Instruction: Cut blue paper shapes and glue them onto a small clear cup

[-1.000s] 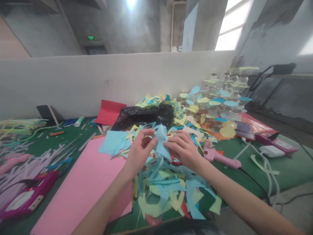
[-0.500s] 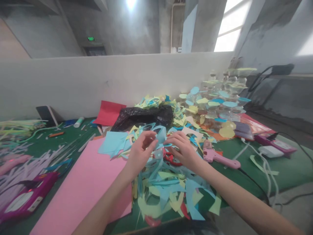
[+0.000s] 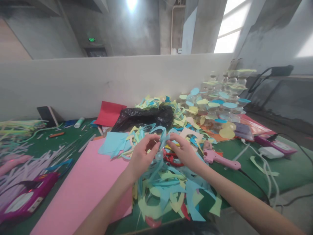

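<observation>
**Blue paper strip [image 3: 163,138] pinched up between two hands**

The strip stands in a twisted loop above a heap of cut paper scraps [image 3: 168,194] in blue and pale yellow, its lower tail hanging down into the heap. The left hand [image 3: 143,156] and right hand [image 3: 186,151] meet around it, the fingers [image 3: 152,141] of each curled nearly shut, with thumb and fingertips gripping the paper from either side. Just beside the right hand, red-handled scissors [image 3: 172,160] lie among the scraps. A pink card sheet [image 3: 80,189] and a light-blue paper sheet [image 3: 113,145] lie left of the heap on the green tabletop [image 3: 286,176], and a pink hot glue gun [image 3: 217,160] lies to the right. Beyond the hands are a black plastic bag [image 3: 143,118], a red paper sheet [image 3: 109,113] and clear plastic bottles [image 3: 215,101] among paper discs.
</observation>
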### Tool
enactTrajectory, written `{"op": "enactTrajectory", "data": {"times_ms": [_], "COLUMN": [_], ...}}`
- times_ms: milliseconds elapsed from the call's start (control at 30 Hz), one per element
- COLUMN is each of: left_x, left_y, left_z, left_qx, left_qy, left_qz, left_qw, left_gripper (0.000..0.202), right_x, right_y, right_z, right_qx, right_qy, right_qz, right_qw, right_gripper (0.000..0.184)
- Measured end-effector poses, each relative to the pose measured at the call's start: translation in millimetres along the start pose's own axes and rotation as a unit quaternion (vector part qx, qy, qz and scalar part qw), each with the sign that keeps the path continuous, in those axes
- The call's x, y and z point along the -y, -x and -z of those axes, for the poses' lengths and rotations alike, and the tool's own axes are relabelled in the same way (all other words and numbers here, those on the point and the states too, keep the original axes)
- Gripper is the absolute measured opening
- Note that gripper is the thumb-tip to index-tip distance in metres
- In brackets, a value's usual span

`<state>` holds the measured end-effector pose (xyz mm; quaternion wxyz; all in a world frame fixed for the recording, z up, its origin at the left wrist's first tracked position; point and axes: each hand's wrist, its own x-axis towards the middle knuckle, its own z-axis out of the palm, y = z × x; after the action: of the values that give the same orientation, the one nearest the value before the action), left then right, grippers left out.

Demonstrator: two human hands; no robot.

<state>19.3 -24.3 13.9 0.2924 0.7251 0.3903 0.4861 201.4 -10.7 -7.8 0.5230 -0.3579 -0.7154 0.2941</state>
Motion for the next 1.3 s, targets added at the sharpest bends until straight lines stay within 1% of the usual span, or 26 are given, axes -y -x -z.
{"op": "enactTrajectory", "data": {"times_ms": [100,167,300,367,467,533,600,767,900,1000,1133,1300], "left_x": [-0.9,-1.4,-2.4,-2.4,-1.8,-1.1,-0.1,2.3,0.0,-3.4,-4.7,-0.9], "left_y": [0.5,1.0,2.5,3.1,3.9,4.4,4.6,4.2,3.2,2.2,1.6,1.1], "left_z": [0.2,0.6,2.7,3.2,2.1,0.8,-0.2,0.2,0.4,-0.1,-0.1,0.4], "left_qx": [0.007,0.004,-0.018,-0.013,0.004,0.004,-0.002,-0.027,-0.021,-0.017,-0.017,-0.02], "left_qy": [-0.025,-0.064,-0.173,-0.211,-0.255,-0.273,-0.283,-0.285,-0.267,-0.256,-0.249,-0.258], "left_qz": [-0.012,-0.023,-0.073,-0.101,-0.113,-0.113,-0.121,-0.148,-0.184,-0.197,-0.181,-0.187], "left_qw": [1.0,0.998,0.982,0.972,0.96,0.955,0.951,0.947,0.946,0.946,0.951,0.948], "left_gripper": [0.019,0.021,0.025,0.028,0.039,0.045,0.041,0.023,0.01,0.013,0.016,0.015], "right_x": [0.4,0.0,-0.8,-0.1,1.8,2.4,1.9,-1.3,0.5,3.7,6.2,2.2], "right_y": [1.6,2.1,2.0,1.9,1.4,0.7,0.2,0.6,0.9,-0.2,-2.2,-3.9], "right_z": [-0.4,-0.6,-0.8,-0.8,-0.9,-0.9,-0.8,-0.8,-1.5,-2.3,-2.0,-0.3], "right_qx": [0.003,-0.001,-0.016,-0.022,-0.022,-0.024,-0.027,-0.017,-0.008,-0.008,-0.011,0.0], "right_qy": [-0.019,-0.031,-0.061,-0.075,-0.105,-0.119,-0.125,-0.126,-0.13,-0.134,-0.145,-0.202], "right_qz": [-0.061,-0.077,-0.069,-0.066,-0.064,-0.067,-0.072,-0.079,-0.081,-0.086,-0.115,-0.145], "right_qw": [0.998,0.997,0.996,0.995,0.992,0.99,0.989,0.989,0.988,0.987,0.983,0.969], "right_gripper": [0.019,0.02,0.02,0.019,0.018,0.017,0.018,0.02,0.022,0.027,0.033,0.033]}}
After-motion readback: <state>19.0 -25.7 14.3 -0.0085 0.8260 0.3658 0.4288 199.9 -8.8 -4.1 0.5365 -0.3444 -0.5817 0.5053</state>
